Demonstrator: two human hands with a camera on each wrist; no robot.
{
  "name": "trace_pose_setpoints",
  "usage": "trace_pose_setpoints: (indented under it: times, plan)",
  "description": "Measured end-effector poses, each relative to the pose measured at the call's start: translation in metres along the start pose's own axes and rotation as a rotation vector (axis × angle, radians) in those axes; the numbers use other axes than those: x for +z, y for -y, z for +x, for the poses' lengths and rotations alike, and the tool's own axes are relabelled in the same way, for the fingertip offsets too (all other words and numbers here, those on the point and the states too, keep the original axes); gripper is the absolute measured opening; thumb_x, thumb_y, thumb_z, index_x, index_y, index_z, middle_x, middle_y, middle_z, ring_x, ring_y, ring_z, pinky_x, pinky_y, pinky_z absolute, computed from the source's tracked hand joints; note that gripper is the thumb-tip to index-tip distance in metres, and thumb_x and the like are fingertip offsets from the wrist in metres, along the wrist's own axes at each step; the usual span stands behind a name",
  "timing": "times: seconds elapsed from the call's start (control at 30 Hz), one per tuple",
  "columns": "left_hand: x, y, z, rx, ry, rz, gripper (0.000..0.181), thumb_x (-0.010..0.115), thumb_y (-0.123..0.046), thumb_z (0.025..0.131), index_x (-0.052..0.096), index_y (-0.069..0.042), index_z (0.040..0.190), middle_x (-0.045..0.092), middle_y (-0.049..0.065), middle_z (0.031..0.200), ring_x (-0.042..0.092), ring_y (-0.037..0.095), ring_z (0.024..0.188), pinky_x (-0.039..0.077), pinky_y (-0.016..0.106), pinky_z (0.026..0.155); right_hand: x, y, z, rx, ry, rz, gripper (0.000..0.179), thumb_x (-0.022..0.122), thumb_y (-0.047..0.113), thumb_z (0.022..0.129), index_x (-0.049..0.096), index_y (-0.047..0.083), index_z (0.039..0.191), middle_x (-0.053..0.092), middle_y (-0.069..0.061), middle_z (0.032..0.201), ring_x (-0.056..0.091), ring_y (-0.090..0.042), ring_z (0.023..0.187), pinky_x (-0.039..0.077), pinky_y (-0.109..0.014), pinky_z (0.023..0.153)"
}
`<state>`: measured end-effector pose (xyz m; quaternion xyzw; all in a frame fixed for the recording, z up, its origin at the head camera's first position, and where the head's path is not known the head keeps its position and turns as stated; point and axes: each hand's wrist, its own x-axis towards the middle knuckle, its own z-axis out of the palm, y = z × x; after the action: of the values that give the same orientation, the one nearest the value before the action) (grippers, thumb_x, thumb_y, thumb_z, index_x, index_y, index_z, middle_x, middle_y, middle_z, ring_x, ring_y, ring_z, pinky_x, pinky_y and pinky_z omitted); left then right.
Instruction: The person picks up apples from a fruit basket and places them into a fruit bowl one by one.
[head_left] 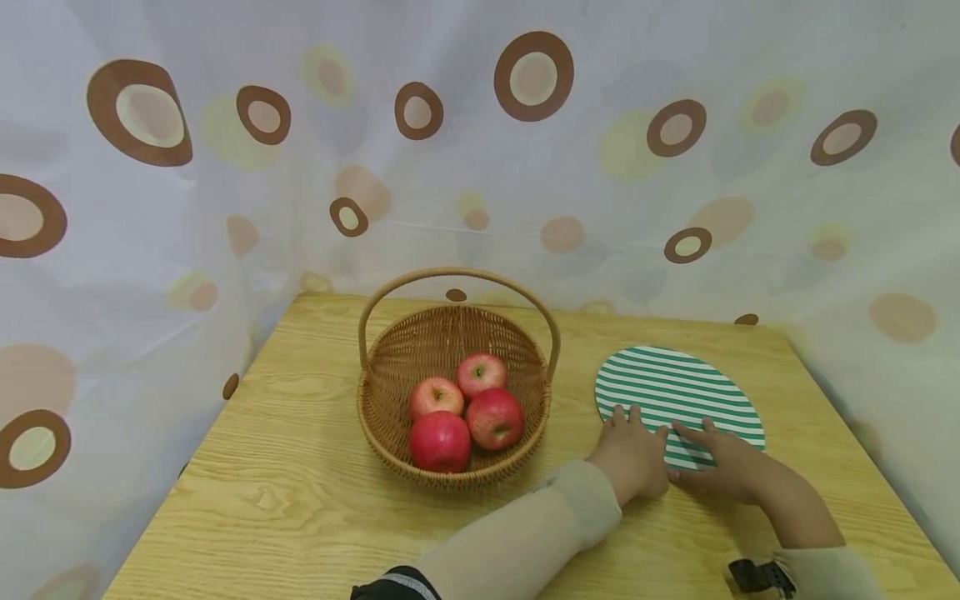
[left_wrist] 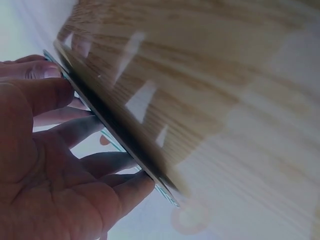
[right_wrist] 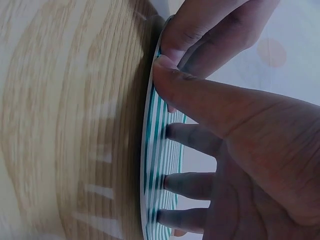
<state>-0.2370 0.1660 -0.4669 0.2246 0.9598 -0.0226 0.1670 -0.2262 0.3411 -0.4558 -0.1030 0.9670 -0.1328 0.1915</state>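
Observation:
A thin oval placemat with green and white stripes lies on the right side of the table. My left hand rests on its near edge, the fingertips spread over the stripes. Just to the right, my right hand touches the same mat with extended fingers. The two hands meet near the middle of the edge. In the right wrist view, the right thumb lies at the rim of the mat while the other fingers press its striped top. The left fingers reach onto the mat in the left wrist view.
Left of the mat stands a wicker basket with a tall arched handle. Several red apples sit inside. The wooden table backs onto a curtain patterned with brown circles, which also hangs along both sides.

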Motion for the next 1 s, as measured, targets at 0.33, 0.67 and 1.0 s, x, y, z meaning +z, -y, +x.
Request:
trace_pose_setpoints:
  times: [0.33, 0.67, 1.0]
  plan:
    - [0.000, 0.004, -0.012, -0.004, -0.011, 0.013, 0.068, 0.052, -0.067, 0.103, 0.027, -0.051, 0.164, 0.026, -0.004, 0.176, 0.027, 0.026, 0.163, 0.031, 0.038, 0.130, 0.003, 0.008, -0.002, 0.001, 0.011, 0.021, 0.094, 0.070, 0.061, 0.097, 0.036, 0.004, 0.164, 0.014, -0.052, 0.159, 0.015, -0.083, 0.137, 0.036, -0.089, 0.096]
    - [0.002, 0.005, -0.019, -0.011, 0.002, 0.017, 0.068, 0.049, -0.071, 0.102, 0.026, -0.053, 0.163, 0.026, -0.005, 0.175, 0.027, 0.025, 0.162, 0.032, 0.038, 0.129, 0.009, 0.013, -0.008, -0.021, -0.008, 0.012, 0.095, 0.070, 0.063, 0.095, 0.039, 0.003, 0.163, 0.019, -0.053, 0.158, 0.021, -0.083, 0.136, 0.038, -0.088, 0.095]
    - [0.003, 0.012, -0.024, -0.019, 0.011, 0.026, 0.068, 0.049, -0.070, 0.102, 0.025, -0.053, 0.163, 0.027, -0.004, 0.175, 0.028, 0.026, 0.162, 0.032, 0.038, 0.129, 0.011, 0.022, -0.008, -0.048, -0.031, 0.002, 0.091, 0.071, 0.059, 0.096, 0.041, 0.003, 0.162, 0.021, -0.053, 0.157, 0.028, -0.080, 0.136, 0.041, -0.085, 0.096]
